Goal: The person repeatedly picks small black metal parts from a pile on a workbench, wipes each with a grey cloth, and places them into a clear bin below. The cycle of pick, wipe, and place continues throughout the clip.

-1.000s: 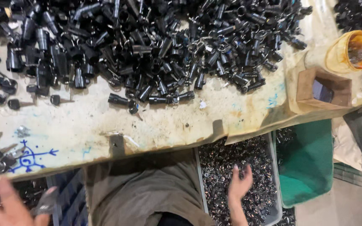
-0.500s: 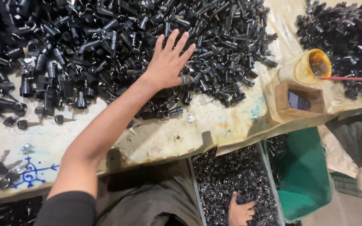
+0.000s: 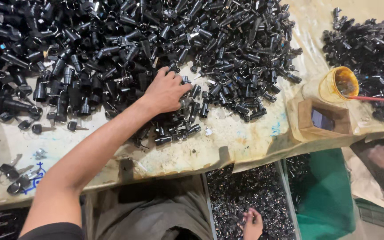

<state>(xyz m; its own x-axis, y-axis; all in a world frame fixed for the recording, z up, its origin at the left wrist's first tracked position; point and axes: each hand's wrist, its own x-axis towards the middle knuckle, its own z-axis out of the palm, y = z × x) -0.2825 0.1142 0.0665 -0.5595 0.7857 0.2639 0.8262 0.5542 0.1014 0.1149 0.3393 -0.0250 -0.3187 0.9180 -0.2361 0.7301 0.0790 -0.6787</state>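
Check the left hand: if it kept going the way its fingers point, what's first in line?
Probably the loose black cylinder parts just past the left hand; its fingers already touch the heap's edge.

Glossy black metal cylinders [image 3: 165,40], stained tabletop [image 3: 227,138]

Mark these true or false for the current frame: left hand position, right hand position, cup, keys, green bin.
1. The left hand rests on the heap of black cylinder parts. True.
2. The right hand is up on the table. False: it is below the table edge, in the tray of small dark parts.
3. The yellow cup lies on its side. True.
4. The keys lie at the table's right end. False: left end.
5. The green bin sits on the table. False: below it.
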